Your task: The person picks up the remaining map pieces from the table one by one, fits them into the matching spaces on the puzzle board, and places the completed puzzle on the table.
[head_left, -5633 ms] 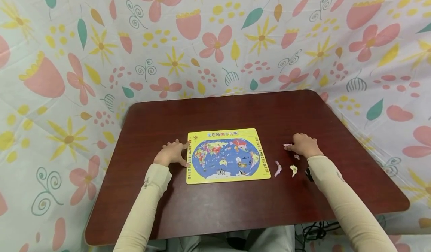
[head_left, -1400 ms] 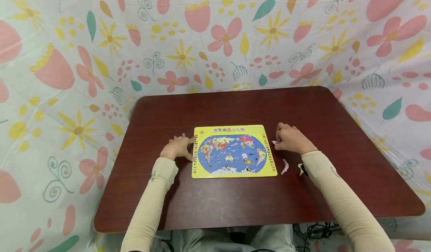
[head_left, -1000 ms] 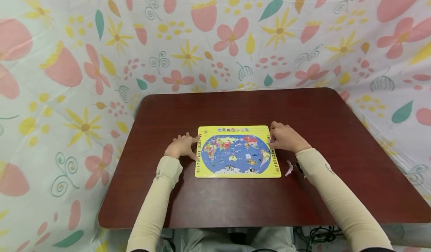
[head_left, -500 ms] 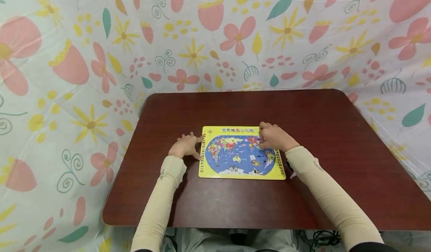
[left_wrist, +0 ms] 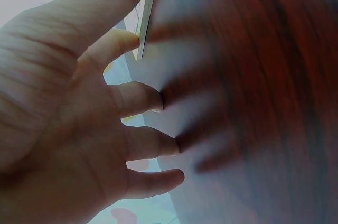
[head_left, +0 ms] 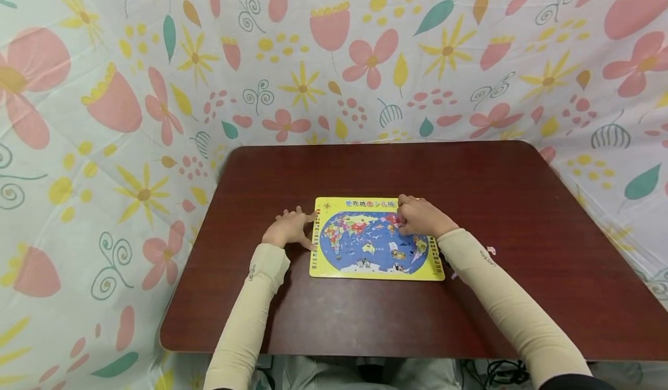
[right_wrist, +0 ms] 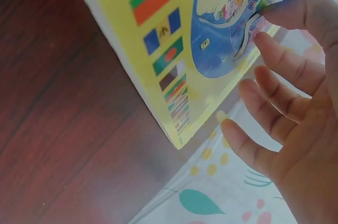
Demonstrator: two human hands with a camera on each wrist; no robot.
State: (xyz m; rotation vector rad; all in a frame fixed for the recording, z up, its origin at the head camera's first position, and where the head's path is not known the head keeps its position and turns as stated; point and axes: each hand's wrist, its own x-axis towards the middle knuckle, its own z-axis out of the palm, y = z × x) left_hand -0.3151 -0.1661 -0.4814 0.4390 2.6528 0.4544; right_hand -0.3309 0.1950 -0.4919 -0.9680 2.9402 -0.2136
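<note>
A yellow world-map puzzle board (head_left: 376, 273) with a blue oval map and printed flags lies flat on the table. My left hand (head_left: 287, 228) rests at its left edge, fingers spread. In the left wrist view, thumb and index finger touch the board's side (left_wrist: 142, 36). My right hand (head_left: 424, 217) is over the map's upper right and pinches a small puzzle piece (right_wrist: 247, 38) between thumb and index finger, against the map surface. The other fingers of that hand are loosely bent. In the head view the pinched piece is mostly hidden by the hand.
A small pale pink piece (head_left: 492, 251) lies right of the right forearm. Another purplish piece (head_left: 454, 275) shows partly beside the board's lower right corner. The brown table (head_left: 365, 320) extends around the board, with a flower-print curtain (head_left: 334, 88) behind it.
My right hand has picked up a puzzle piece from the table at the right and carried it left onto the map's upper right. My left hand has stayed at the board's left edge.
</note>
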